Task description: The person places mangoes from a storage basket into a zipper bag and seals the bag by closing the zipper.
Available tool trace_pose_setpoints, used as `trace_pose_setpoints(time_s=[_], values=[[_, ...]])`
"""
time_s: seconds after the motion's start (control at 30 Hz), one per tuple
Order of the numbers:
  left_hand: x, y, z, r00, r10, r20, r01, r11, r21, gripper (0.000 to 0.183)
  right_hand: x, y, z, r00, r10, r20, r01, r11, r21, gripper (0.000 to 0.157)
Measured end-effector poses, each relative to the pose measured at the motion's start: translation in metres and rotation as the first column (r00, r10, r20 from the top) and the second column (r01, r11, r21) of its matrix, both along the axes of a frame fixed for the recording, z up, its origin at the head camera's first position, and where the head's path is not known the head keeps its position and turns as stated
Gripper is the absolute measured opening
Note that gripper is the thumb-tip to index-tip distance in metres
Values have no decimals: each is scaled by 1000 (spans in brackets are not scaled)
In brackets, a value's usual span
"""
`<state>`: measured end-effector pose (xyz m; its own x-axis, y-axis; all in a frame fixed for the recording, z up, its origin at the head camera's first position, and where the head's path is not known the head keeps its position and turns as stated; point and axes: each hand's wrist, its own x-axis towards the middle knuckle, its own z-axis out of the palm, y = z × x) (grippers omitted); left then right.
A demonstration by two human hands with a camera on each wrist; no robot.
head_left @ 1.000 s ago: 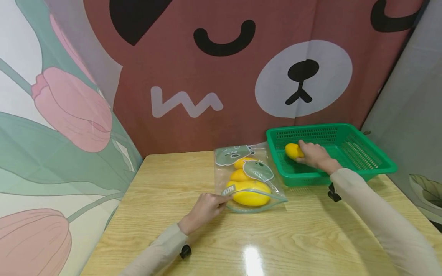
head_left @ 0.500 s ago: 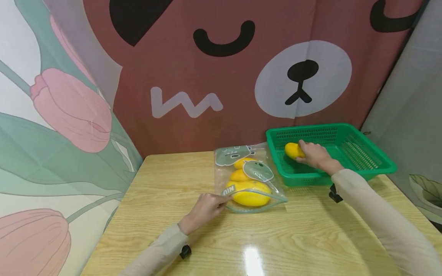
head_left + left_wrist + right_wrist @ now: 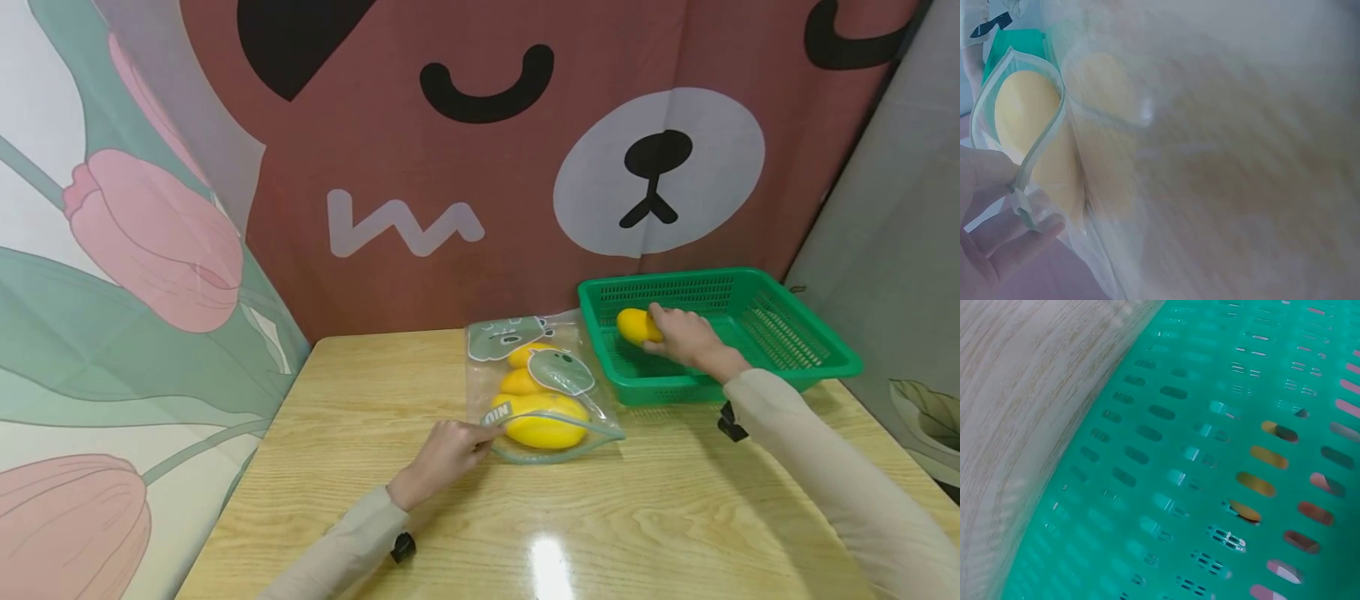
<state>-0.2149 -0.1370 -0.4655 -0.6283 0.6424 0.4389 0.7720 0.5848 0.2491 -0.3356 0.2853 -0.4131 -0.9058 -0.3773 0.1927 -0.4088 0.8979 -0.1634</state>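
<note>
A clear zip bag (image 3: pixel 480 383) with cartoon prints lies on the table, its mouth towards me and partly spread. Several yellow mangoes (image 3: pixel 551 429) are inside it, one near the mouth. My left hand (image 3: pixel 442 454) pinches the left corner of the bag's mouth; in the left wrist view, thumb and fingers (image 3: pixel 1025 247) hold the zip edge. Over in the green basket (image 3: pixel 750 383), my right hand (image 3: pixel 684 337) grips another yellow mango (image 3: pixel 637 327) near the left wall. From the right wrist, the slotted basket wall hides that hand; bits of yellow show through the slots.
The basket stands against the bag's right side at the back of the wooden table (image 3: pixel 375 392). Behind the table hangs a brown bear-print cloth (image 3: pixel 390 283); a flower-print cloth (image 3: pixel 157 242) is on the left and a grey one (image 3: pixel 885 208) on the right.
Hardly anything differs. The mango in my right hand has shifted very slightly left, and the right forearm a little to the right. My left hand and the bag stay put.
</note>
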Motion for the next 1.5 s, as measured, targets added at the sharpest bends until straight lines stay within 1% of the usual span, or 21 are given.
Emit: trace_pose_setpoints(time_s=[0.57,0.7,0.87,1.1,1.3,1.5], values=[[1,0,0,1000,1,1,-1,1000,-7,32,5,0,4,999,20,-45,-20,1000,-1,40],[2,0,2,1000,-6,6,6,1000,6,32,5,-1,4,998,26,-61,-25,1000,4,40],[3,1,2,1000,-17,0,17,1000,26,32,8,-1,7,997,30,-68,-30,1000,-3,40],[3,1,2,1000,-14,4,14,1000,18,32,12,-2,12,997,36,-65,-37,999,-6,40],[2,1,2,1000,-27,-3,27,999,29,33,15,-1,15,996,41,-75,-42,999,-10,40],[2,0,1,1000,-29,-7,29,999,23,32,18,-2,17,994,46,-98,-47,999,-14,42]])
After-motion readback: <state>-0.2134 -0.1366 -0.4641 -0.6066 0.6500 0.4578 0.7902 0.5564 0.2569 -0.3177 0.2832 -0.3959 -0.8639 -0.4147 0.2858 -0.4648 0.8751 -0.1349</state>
